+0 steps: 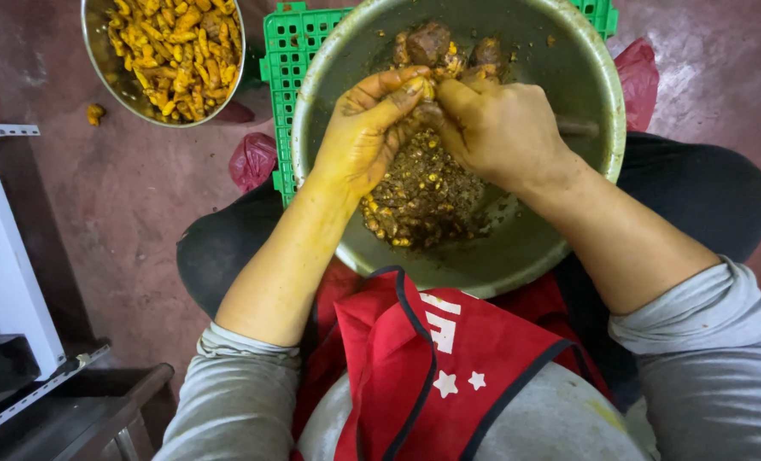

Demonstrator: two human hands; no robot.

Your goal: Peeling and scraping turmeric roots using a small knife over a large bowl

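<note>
we've got both hands over the big steel bowl [598, 162] on our lap. left hand [365, 137] and right hand [498, 128] have their grip pinched together on one small turmeric root [429, 90], above the pile of peelings [423, 196]. best to keep the piece low over the bowl so scraps drop in, thumbs braced. peeled turmeric [180, 51] sits in the smaller bowl [99, 68] on the floor.

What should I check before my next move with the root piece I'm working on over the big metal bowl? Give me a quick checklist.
1. Both hands on the root piece: left hand and right hand meet on it, ok.
2. Hands over the big bowl: ok.
3. Scraps heap inside the bowl: ok.
4. Bowl seated steadily on lap: cannot tell.
5. Peeled-pieces bowl within reach: cannot tell.
</note>
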